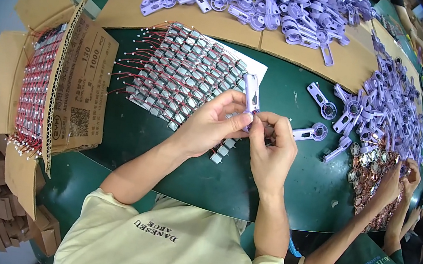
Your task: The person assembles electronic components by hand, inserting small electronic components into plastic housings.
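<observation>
Over the green table, my left hand is closed on a purple plastic housing with a slotted handle, held nearly upright. My right hand is pinched at the lower end of this housing, close to my left thumb; what its fingertips grip is hidden. Behind my left hand, rows of small silver motors with red wires and white plugs lie on a white sheet. A few loose motors lie just below my hands. Right of my hands rests another purple housing.
A cardboard box packed with wired motors stands at the left. Purple parts are heaped on cardboard at the back, with more piled at the right. Near copper-coloured ring parts, a co-worker's hands work at the right.
</observation>
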Action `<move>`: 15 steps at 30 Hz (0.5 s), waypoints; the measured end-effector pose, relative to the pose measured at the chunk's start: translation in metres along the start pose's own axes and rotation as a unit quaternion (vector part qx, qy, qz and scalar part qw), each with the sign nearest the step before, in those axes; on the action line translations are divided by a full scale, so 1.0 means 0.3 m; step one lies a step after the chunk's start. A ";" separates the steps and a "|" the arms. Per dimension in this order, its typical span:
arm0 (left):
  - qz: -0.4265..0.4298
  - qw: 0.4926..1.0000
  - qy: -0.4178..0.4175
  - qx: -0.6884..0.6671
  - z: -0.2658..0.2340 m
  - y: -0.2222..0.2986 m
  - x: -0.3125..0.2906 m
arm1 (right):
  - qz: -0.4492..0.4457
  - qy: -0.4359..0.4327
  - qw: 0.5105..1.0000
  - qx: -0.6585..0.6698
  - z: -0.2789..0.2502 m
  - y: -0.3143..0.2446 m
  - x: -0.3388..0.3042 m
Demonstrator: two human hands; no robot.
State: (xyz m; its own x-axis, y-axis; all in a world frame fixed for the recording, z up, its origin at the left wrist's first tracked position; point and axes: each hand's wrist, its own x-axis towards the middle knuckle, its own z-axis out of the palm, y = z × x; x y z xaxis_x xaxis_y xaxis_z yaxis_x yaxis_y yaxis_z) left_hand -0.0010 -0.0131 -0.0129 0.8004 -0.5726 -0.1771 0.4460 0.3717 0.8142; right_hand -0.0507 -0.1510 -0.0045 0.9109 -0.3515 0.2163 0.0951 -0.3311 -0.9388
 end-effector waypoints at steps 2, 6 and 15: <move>-0.007 1.000 0.001 -0.009 0.006 -0.002 0.001 | -0.020 0.023 0.999 -0.010 0.001 0.005 0.003; -0.023 0.999 0.001 -0.036 0.011 0.013 -0.002 | -0.044 0.036 0.998 -0.021 -0.002 0.017 0.000; -0.011 1.000 -0.008 -0.027 0.016 0.006 -0.006 | -0.062 0.027 0.997 -0.034 -0.009 0.011 0.001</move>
State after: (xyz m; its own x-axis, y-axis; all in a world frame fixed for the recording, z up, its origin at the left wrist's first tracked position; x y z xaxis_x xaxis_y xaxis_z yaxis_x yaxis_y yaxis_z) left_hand -0.0035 -0.0147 -0.0084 0.7833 -0.5931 -0.1861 0.4853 0.3966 0.7792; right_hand -0.0513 -0.1545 -0.0067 0.8705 -0.3504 0.3456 0.1769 -0.4326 -0.8841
